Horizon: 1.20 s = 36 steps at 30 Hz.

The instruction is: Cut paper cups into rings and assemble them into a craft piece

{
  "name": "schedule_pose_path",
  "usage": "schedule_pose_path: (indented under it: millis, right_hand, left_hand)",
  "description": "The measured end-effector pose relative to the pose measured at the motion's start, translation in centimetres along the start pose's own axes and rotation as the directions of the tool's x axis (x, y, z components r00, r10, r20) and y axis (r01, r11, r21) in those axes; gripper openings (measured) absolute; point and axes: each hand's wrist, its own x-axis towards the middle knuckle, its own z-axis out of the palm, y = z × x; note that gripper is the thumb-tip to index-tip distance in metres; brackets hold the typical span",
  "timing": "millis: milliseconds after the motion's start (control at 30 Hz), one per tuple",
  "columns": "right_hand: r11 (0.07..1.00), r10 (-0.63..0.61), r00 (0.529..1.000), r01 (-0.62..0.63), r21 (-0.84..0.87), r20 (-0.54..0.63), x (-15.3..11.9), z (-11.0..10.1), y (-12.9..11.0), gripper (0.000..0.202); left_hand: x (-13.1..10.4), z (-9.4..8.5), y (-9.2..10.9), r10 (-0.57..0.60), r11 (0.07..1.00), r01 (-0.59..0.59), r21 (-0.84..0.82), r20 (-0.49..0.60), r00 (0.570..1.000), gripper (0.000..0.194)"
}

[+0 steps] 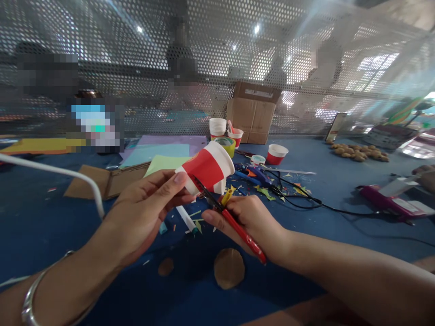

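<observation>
My left hand (pixel 142 210) grips a red and white paper cup (pixel 207 167), which lies tilted with its wide rim toward the right. The thumb presses on the cup near its base. In my right hand (pixel 254 217) is a pair of long-nosed pliers (pixel 243 233) with dark jaws, a red handle and a yellow part by the pivot. The jaws reach the lower side of the cup; whether they pinch its wall I cannot tell. Below the hands lie a larger cardboard disc (pixel 229 268) and a smaller cardboard disc (pixel 166 267).
Behind the cup stand stacked paper cups (pixel 217 126), a roll of green tape (pixel 227 146) and another red cup (pixel 277 155). A blue glue gun (pixel 256 174) with a black cable lies among paper scraps. Coloured paper (pixel 156 154) and a cardboard piece (pixel 124 181) are left; a purple tool (pixel 390 201) is right.
</observation>
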Motion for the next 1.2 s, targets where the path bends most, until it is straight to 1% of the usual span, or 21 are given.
schedule_pose_path:
  millis: [167,233,300,400,467,533,600,667,767,867,933,1033,1133,1200]
  right_hand:
    - [1.000,-0.003,1.000,0.003,0.001,0.020,-0.4,-0.1,0.1,0.054]
    - [1.000,-0.002,1.000,0.002,0.005,0.029,-0.5,-0.1,-0.1,0.056]
    - [1.000,-0.001,1.000,0.001,0.008,0.031,-0.5,-0.2,-0.3,0.056]
    - [1.000,0.010,1.000,-0.009,-0.002,0.030,-0.4,-0.2,-0.5,0.056]
    - [1.000,0.020,0.999,-0.019,-0.020,0.035,-0.3,-0.2,-0.5,0.055]
    - [0.999,0.035,0.998,-0.033,-0.035,0.045,-0.3,-0.2,-0.5,0.055]
    - [0.999,0.039,0.998,-0.038,-0.033,0.050,-0.4,-0.1,-0.4,0.056]
    - [0.999,0.035,0.998,-0.034,-0.025,0.050,-0.5,-0.1,-0.5,0.056]
    - [0.999,0.044,0.998,-0.043,-0.027,0.042,-0.5,-0.2,-0.6,0.056]
    - [0.997,0.072,0.996,-0.070,-0.034,0.054,-0.4,-0.2,-0.7,0.055]
    - [0.995,0.094,0.993,-0.092,-0.043,0.067,-0.3,-0.3,-0.8,0.054]
    - [0.992,0.115,0.991,-0.110,-0.061,0.072,-0.3,-0.2,-0.8,0.055]
    - [0.994,0.101,0.992,-0.097,-0.057,0.071,-0.3,-0.2,-0.8,0.054]
    - [0.995,0.087,0.994,-0.083,-0.052,0.069,-0.3,-0.3,-0.8,0.053]
  left_hand:
    - [-0.3,-0.1,-0.1,-0.019,0.999,0.017,0.027,0.074,0.997,0.034]
    - [-0.4,-0.2,-0.2,-0.023,0.999,0.021,0.032,0.076,0.997,0.036]
    - [-0.4,-0.3,-0.4,-0.018,0.999,0.015,0.051,0.057,0.998,0.038]
    - [-0.3,-0.7,-0.6,0.026,0.993,-0.028,0.119,0.018,1.000,0.039]
    - [-0.1,-1.1,-0.8,0.072,0.981,-0.073,0.182,0.014,0.997,0.038]
    - [0.0,-1.4,-0.9,0.105,0.968,-0.112,0.225,0.043,0.994,0.036]
    - [0.0,-1.5,-1.0,0.112,0.964,-0.127,0.233,0.078,0.991,0.036]
    - [0.0,-1.4,-1.2,0.103,0.968,-0.121,0.219,0.091,0.991,0.038]
    - [-0.3,-1.2,-1.1,0.090,0.976,-0.103,0.191,0.076,0.993,0.042]
    - [-0.4,-0.9,-0.7,0.099,0.976,-0.110,0.189,0.066,0.993,0.039]
    - [-0.3,-0.8,-0.3,0.115,0.968,-0.126,0.216,0.062,0.991,0.035]
    - [-0.2,-0.6,0.1,0.164,0.953,-0.168,0.251,0.040,0.986,0.037]
    - [-0.3,-0.4,0.2,0.212,0.912,-0.208,0.354,0.027,0.977,0.036]
    - [-0.4,-0.4,0.2,0.223,0.880,-0.212,0.426,0.024,0.975,0.036]
